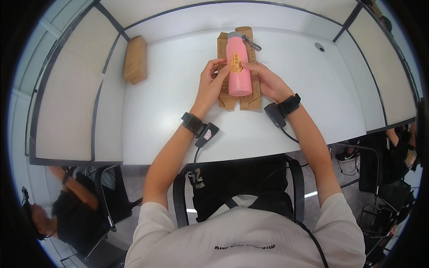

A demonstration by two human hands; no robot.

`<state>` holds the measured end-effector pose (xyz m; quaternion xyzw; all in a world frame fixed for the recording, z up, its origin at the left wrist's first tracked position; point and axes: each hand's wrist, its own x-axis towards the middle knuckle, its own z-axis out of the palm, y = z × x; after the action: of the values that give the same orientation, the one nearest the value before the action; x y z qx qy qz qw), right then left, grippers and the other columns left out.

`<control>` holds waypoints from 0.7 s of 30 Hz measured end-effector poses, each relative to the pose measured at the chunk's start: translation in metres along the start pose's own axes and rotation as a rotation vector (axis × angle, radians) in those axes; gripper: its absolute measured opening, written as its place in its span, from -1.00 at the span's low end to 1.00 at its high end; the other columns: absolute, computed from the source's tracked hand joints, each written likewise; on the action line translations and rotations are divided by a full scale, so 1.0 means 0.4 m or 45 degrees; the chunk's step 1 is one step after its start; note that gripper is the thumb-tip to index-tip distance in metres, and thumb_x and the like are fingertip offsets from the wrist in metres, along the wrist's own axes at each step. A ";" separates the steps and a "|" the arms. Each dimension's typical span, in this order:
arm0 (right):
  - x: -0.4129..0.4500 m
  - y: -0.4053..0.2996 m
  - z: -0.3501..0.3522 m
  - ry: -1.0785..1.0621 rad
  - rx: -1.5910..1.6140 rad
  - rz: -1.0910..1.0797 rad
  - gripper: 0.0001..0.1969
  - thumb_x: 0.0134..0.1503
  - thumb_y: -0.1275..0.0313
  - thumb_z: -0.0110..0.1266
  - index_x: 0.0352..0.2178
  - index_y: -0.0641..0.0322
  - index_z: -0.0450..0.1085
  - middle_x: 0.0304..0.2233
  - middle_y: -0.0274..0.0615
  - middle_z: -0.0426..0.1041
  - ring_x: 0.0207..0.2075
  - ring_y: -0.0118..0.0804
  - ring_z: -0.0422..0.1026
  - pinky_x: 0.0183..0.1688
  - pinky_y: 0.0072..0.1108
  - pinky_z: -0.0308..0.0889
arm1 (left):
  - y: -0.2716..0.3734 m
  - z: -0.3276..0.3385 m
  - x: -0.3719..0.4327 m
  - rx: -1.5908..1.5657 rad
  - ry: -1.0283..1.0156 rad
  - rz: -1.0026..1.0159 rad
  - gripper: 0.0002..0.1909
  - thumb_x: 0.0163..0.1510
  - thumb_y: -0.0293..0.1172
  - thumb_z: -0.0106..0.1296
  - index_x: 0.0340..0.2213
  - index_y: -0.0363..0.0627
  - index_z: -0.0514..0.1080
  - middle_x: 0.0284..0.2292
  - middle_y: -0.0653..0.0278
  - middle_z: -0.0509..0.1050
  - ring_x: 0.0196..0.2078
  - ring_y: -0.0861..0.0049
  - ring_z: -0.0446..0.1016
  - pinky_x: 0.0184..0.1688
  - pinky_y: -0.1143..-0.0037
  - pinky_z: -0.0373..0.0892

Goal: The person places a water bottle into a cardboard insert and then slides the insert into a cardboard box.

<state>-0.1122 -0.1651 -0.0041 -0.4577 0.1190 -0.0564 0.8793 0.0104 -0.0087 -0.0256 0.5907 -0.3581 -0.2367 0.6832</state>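
Both my hands are at a pink bottle [239,80] with a grey cap and a grey wrist strap [252,43]; a yellow label with writing is on its side. My left hand [215,74] touches the bottle's left side with the thumb, its fingers bent by the flattened box. From the right, my right hand [268,77] lays its thumb on the bottle near the label; its other fingers are mostly hidden. Beneath the bottle and hands lies a flattened brown cardboard box [250,102], its flaps pointing towards me. The bottle's cap end points away from me.
A closed brown cardboard box [135,60] stands at the left partition of the white desk [167,134]. A cable grommet [319,47] sits at the back right. Partitions enclose the desk on three sides. Cables hang from both wrist devices. Other people sit at far left and far right.
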 end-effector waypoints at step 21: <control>0.003 0.001 -0.006 0.044 0.005 0.029 -0.33 0.13 0.32 0.20 0.17 0.35 0.07 0.06 -0.05 0.31 0.07 -0.25 0.39 0.10 -0.41 0.38 | -0.007 -0.002 0.003 0.010 0.012 0.008 -0.60 0.19 -0.28 0.05 -0.02 -0.28 0.36 -0.12 0.11 0.49 -0.19 0.58 0.45 -0.10 0.55 0.37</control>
<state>-0.1117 -0.1668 -0.0061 -0.4538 0.1391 -0.0546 0.8785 0.0121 -0.0094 -0.0283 0.5933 -0.3576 -0.2304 0.6834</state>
